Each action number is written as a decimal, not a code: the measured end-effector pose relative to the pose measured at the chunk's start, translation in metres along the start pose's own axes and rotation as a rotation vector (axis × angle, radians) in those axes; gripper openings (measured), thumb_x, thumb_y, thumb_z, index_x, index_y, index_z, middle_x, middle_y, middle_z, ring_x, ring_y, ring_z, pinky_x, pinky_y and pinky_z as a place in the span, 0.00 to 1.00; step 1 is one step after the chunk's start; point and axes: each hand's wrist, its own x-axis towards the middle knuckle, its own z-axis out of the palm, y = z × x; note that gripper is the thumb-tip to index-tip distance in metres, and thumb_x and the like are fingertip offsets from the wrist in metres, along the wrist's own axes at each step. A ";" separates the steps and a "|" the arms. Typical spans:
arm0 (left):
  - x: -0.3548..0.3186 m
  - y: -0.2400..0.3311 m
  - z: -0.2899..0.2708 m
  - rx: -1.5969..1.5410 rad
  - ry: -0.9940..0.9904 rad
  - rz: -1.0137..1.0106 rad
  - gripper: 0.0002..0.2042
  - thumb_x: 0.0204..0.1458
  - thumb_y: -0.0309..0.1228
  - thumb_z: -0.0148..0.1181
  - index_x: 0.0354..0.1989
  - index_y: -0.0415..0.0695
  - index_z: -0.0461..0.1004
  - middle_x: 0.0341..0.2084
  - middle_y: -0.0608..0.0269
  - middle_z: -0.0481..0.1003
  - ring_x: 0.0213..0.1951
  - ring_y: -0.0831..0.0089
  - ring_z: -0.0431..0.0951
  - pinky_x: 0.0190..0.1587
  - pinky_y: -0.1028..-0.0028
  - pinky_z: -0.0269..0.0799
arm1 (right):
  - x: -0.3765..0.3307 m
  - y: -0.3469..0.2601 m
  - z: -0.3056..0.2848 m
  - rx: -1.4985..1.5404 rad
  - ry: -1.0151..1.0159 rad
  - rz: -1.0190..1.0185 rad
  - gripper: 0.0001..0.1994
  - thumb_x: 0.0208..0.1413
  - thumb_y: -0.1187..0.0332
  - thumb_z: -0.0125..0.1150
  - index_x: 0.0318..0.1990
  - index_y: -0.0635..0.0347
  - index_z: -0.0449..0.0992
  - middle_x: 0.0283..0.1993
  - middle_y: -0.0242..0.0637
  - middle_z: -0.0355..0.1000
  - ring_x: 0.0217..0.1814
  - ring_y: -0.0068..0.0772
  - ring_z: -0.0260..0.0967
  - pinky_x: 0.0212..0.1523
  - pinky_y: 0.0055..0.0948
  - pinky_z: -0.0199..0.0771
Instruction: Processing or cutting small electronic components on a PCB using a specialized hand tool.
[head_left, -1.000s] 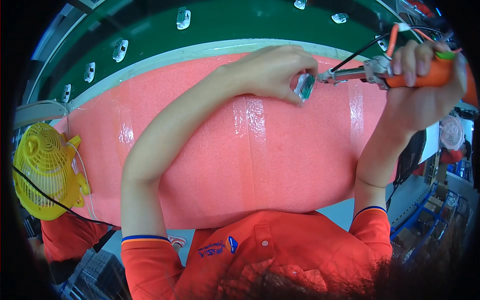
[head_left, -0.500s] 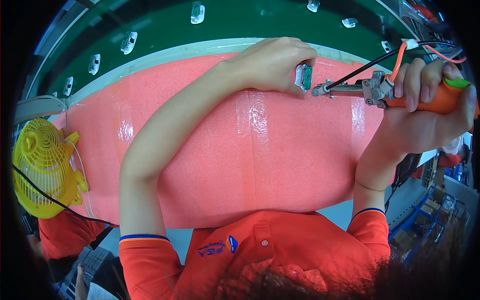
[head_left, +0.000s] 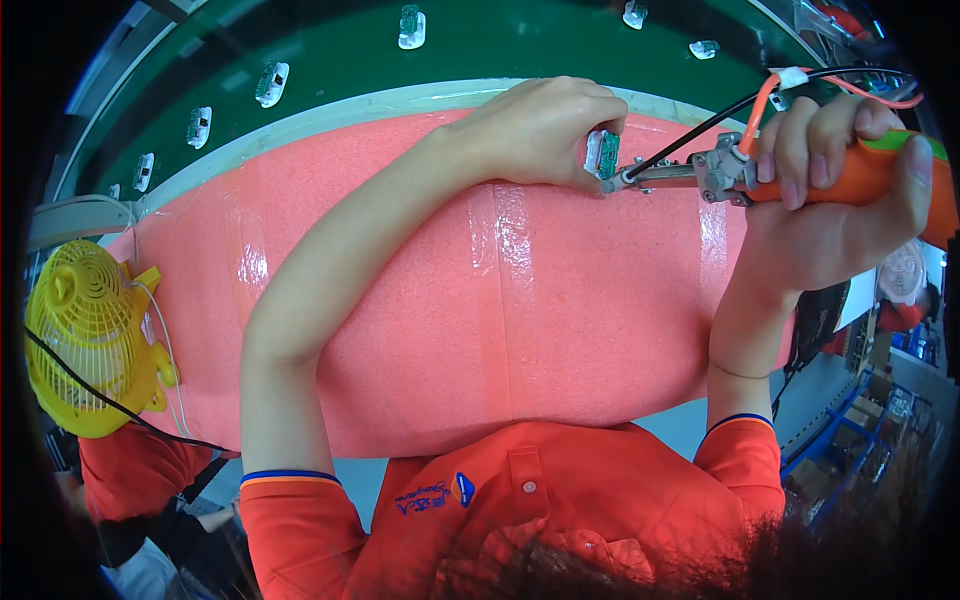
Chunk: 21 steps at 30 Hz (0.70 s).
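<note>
My left hand (head_left: 545,130) pinches a small white part with a green circuit board (head_left: 603,154) and holds it upright on the far edge of the pink foam mat (head_left: 420,300). My right hand (head_left: 835,190) grips an orange-handled soldering tool (head_left: 800,172). The tool's metal tip touches the lower edge of the small part. A black cable and an orange one run from the tool's front up to the right.
A green conveyor belt (head_left: 500,45) runs behind the mat and carries several similar small white parts (head_left: 271,84). A yellow desk fan (head_left: 85,335) stands at the left with a black cord. Another person in an orange shirt is at the lower left.
Both hands moved down toward the mat. The small part turned from tilted to upright in my left fingers, and the tool's tip stayed against it.
</note>
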 end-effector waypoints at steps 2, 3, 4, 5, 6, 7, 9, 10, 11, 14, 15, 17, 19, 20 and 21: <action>0.001 0.002 -0.002 0.004 -0.013 -0.003 0.24 0.37 0.37 0.81 0.40 0.39 0.79 0.39 0.52 0.80 0.47 0.54 0.80 0.49 0.60 0.78 | -0.001 0.000 0.001 -0.036 0.008 0.003 0.21 0.71 0.49 0.39 0.43 0.54 0.75 0.23 0.29 0.61 0.17 0.22 0.57 0.23 0.27 0.64; 0.001 0.003 -0.001 0.003 -0.020 -0.010 0.23 0.38 0.37 0.80 0.40 0.39 0.79 0.38 0.52 0.80 0.47 0.54 0.80 0.49 0.60 0.78 | -0.001 0.000 -0.002 -0.023 0.004 0.011 0.21 0.71 0.48 0.39 0.44 0.54 0.74 0.23 0.29 0.61 0.18 0.22 0.57 0.23 0.27 0.65; 0.001 0.004 -0.002 0.001 -0.026 -0.017 0.22 0.38 0.36 0.80 0.40 0.39 0.79 0.38 0.52 0.80 0.47 0.54 0.80 0.49 0.60 0.78 | -0.001 0.000 -0.005 -0.010 0.000 0.020 0.21 0.71 0.48 0.40 0.44 0.54 0.74 0.24 0.29 0.62 0.18 0.22 0.58 0.24 0.26 0.65; 0.002 0.006 -0.003 0.004 -0.027 -0.013 0.22 0.38 0.36 0.80 0.40 0.39 0.79 0.38 0.52 0.80 0.47 0.54 0.80 0.49 0.60 0.78 | -0.001 0.000 -0.007 -0.011 0.002 0.016 0.21 0.71 0.48 0.40 0.44 0.54 0.74 0.24 0.29 0.62 0.18 0.22 0.58 0.24 0.26 0.65; 0.003 0.007 -0.006 0.047 -0.028 -0.018 0.21 0.40 0.36 0.78 0.40 0.39 0.79 0.38 0.52 0.80 0.47 0.54 0.80 0.49 0.59 0.78 | -0.001 -0.001 -0.009 0.008 0.028 0.016 0.21 0.70 0.48 0.41 0.45 0.55 0.74 0.24 0.29 0.62 0.19 0.22 0.59 0.24 0.26 0.65; 0.003 0.007 -0.007 0.089 -0.029 -0.023 0.20 0.42 0.35 0.77 0.41 0.39 0.79 0.38 0.52 0.80 0.47 0.54 0.80 0.49 0.59 0.78 | -0.001 -0.001 -0.012 0.027 0.054 0.017 0.21 0.70 0.48 0.43 0.45 0.56 0.73 0.24 0.29 0.62 0.20 0.22 0.60 0.25 0.26 0.65; 0.002 -0.010 -0.016 0.245 0.141 0.016 0.22 0.41 0.35 0.78 0.44 0.40 0.79 0.40 0.53 0.79 0.45 0.55 0.79 0.49 0.61 0.78 | 0.003 -0.013 -0.008 0.038 0.090 0.001 0.20 0.69 0.49 0.45 0.45 0.57 0.73 0.25 0.29 0.62 0.21 0.22 0.60 0.25 0.26 0.65; 0.002 -0.023 -0.023 0.394 0.310 0.062 0.24 0.41 0.35 0.78 0.48 0.40 0.79 0.42 0.54 0.79 0.44 0.57 0.79 0.49 0.63 0.77 | 0.005 -0.017 -0.008 0.042 0.128 -0.013 0.20 0.69 0.49 0.46 0.46 0.58 0.73 0.25 0.30 0.63 0.21 0.22 0.61 0.25 0.26 0.65; 0.004 -0.036 -0.033 0.492 0.429 0.066 0.21 0.43 0.34 0.76 0.45 0.39 0.79 0.39 0.53 0.80 0.45 0.57 0.80 0.49 0.62 0.78 | 0.008 -0.020 -0.027 0.067 0.023 -0.050 0.22 0.70 0.49 0.41 0.49 0.58 0.74 0.27 0.32 0.65 0.21 0.26 0.62 0.25 0.30 0.67; -0.010 -0.033 -0.072 0.812 0.446 -0.171 0.24 0.47 0.31 0.72 0.53 0.32 0.78 0.44 0.43 0.81 0.49 0.49 0.80 0.55 0.59 0.76 | 0.005 -0.022 -0.030 0.025 0.045 -0.051 0.23 0.70 0.48 0.41 0.49 0.58 0.73 0.27 0.32 0.65 0.21 0.25 0.62 0.25 0.30 0.67; -0.020 -0.049 -0.084 0.719 0.379 -0.285 0.22 0.47 0.29 0.71 0.51 0.31 0.79 0.42 0.42 0.81 0.46 0.49 0.81 0.52 0.60 0.77 | 0.005 -0.023 -0.027 0.017 0.048 -0.053 0.23 0.69 0.48 0.41 0.49 0.58 0.73 0.27 0.32 0.65 0.21 0.25 0.62 0.25 0.30 0.68; -0.024 -0.060 -0.102 0.369 0.280 -0.528 0.19 0.47 0.26 0.69 0.47 0.29 0.80 0.36 0.41 0.82 0.38 0.53 0.84 0.44 0.63 0.80 | 0.004 -0.023 -0.021 -0.001 0.054 -0.055 0.23 0.69 0.48 0.42 0.49 0.58 0.73 0.27 0.32 0.65 0.21 0.25 0.62 0.25 0.31 0.68; -0.022 -0.054 -0.107 0.301 0.271 -0.549 0.18 0.47 0.25 0.69 0.46 0.29 0.80 0.35 0.41 0.82 0.39 0.54 0.85 0.44 0.64 0.80 | 0.004 -0.022 -0.016 -0.019 0.060 -0.056 0.23 0.69 0.47 0.42 0.48 0.58 0.72 0.27 0.31 0.65 0.21 0.25 0.63 0.25 0.31 0.68; -0.020 -0.050 -0.105 0.228 0.262 -0.565 0.17 0.47 0.25 0.69 0.45 0.29 0.81 0.34 0.42 0.82 0.39 0.56 0.85 0.43 0.65 0.80 | 0.003 -0.022 -0.015 -0.033 0.064 -0.056 0.23 0.69 0.47 0.42 0.48 0.58 0.72 0.27 0.31 0.65 0.21 0.25 0.63 0.25 0.31 0.69; -0.018 -0.045 -0.100 0.194 0.258 -0.475 0.17 0.47 0.25 0.70 0.44 0.29 0.81 0.32 0.42 0.82 0.37 0.57 0.85 0.42 0.66 0.80 | 0.003 -0.022 -0.015 -0.048 0.067 -0.056 0.23 0.68 0.47 0.42 0.48 0.59 0.72 0.27 0.31 0.64 0.22 0.25 0.63 0.25 0.31 0.69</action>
